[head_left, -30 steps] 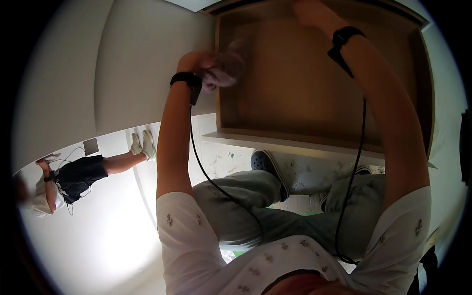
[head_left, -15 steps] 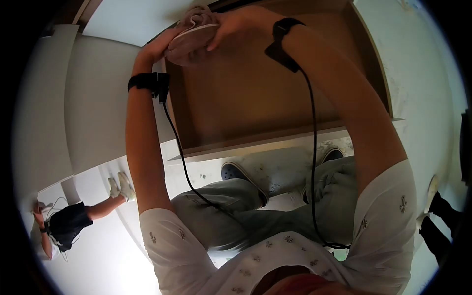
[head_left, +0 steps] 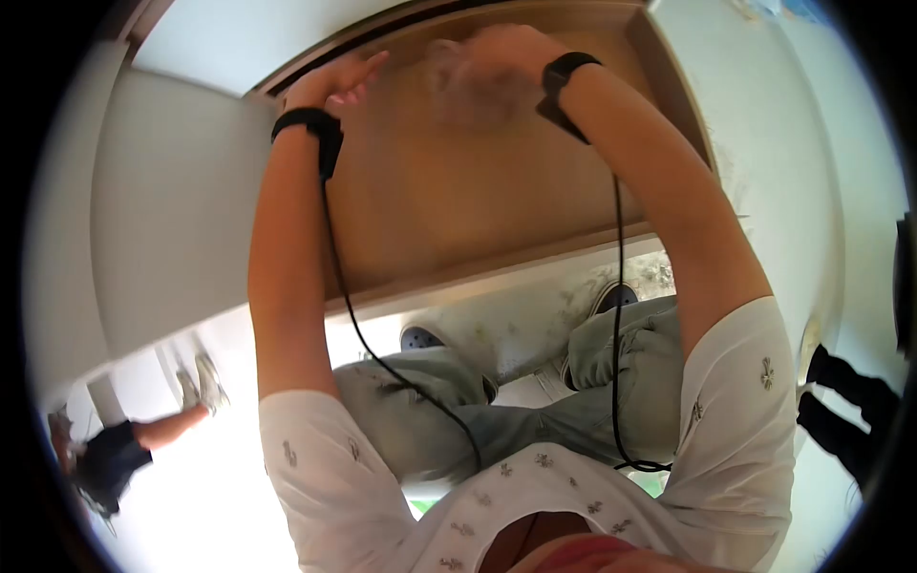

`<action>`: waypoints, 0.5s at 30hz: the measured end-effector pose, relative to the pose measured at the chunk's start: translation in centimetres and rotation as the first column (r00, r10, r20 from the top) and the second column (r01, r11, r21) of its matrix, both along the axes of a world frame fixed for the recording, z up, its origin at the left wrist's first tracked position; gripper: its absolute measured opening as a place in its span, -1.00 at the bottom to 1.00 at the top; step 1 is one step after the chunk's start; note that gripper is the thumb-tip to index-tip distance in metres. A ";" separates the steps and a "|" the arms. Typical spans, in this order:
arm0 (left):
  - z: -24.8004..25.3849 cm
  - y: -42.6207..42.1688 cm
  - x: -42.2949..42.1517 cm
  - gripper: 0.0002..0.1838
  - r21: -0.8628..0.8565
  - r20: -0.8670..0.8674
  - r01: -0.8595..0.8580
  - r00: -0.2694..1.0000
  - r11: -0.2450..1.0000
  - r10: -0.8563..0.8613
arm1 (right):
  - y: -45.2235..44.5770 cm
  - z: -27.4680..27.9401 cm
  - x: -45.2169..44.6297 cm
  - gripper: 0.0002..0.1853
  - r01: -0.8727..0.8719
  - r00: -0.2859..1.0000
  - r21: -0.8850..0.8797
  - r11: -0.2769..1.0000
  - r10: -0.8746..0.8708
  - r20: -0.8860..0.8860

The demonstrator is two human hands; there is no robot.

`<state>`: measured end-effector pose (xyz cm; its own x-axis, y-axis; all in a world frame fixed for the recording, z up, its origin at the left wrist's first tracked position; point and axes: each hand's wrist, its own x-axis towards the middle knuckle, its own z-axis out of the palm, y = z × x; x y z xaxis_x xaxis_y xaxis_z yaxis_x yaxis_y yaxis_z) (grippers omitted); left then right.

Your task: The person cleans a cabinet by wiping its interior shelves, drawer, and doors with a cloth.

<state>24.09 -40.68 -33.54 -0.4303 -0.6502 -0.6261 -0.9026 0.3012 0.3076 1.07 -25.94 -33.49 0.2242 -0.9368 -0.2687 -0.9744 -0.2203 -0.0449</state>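
Observation:
A pulled-out wooden drawer (head_left: 458, 191) lies in front of me, and both hands are over its far part. Smeared by motion, a greyish-pink cloth (head_left: 463, 91) is bunched in my right hand (head_left: 511, 57), near the drawer's back. My left hand (head_left: 342, 80) is over the drawer's far left corner, its fingers stretched out and nothing in them. Black straps with small devices, the left one (head_left: 310, 124) and the right one (head_left: 564, 81), sit on my wrists, and cables run from them towards my body.
A white cabinet panel (head_left: 181, 210) stands to the left, with another white surface (head_left: 258, 38) above the drawer's back. Two other people are around: one in dark shorts (head_left: 110, 463) at the left, one in dark trousers (head_left: 841, 411) at the right.
The cloth was between both hands at the far left of the drawer. My left hand has let go, and my right hand has carried the cloth to the right.

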 end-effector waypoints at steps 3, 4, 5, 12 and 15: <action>-1.1 -0.5 3.7 -0.27 0.057 0.153 -0.133 0.980 0.989 0.124 | 1.5 -0.6 -1.2 -0.58 -0.045 0.975 0.192 0.980 0.085 -0.207; -1.6 -1.4 5.7 -0.30 0.007 0.165 -0.100 0.981 0.995 0.098 | 1.5 0.6 -0.4 -0.52 0.095 0.975 0.343 0.934 -0.019 -0.220; -1.9 -1.3 7.2 -0.33 -0.037 0.160 -0.062 0.985 0.997 0.067 | 1.5 1.2 0.0 -0.46 0.238 0.955 0.482 0.843 -0.113 -0.274; -3.7 -2.5 10.2 -0.41 -0.038 0.278 -0.179 0.943 0.983 0.183 | 1.2 2.1 2.3 -0.42 0.217 0.974 0.362 0.907 -0.177 -0.141; -4.2 -3.9 9.0 -0.40 -0.028 0.439 -0.223 0.873 0.974 0.213 | 0.7 1.5 2.9 -0.44 0.210 0.977 0.422 0.882 -0.201 -0.065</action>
<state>33.04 -44.63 -37.77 0.0407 -0.6793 -0.7327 -0.9886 0.0792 -0.1283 3.99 -25.28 -32.04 0.0301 -0.7566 -0.6532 -0.9973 0.0206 -0.0699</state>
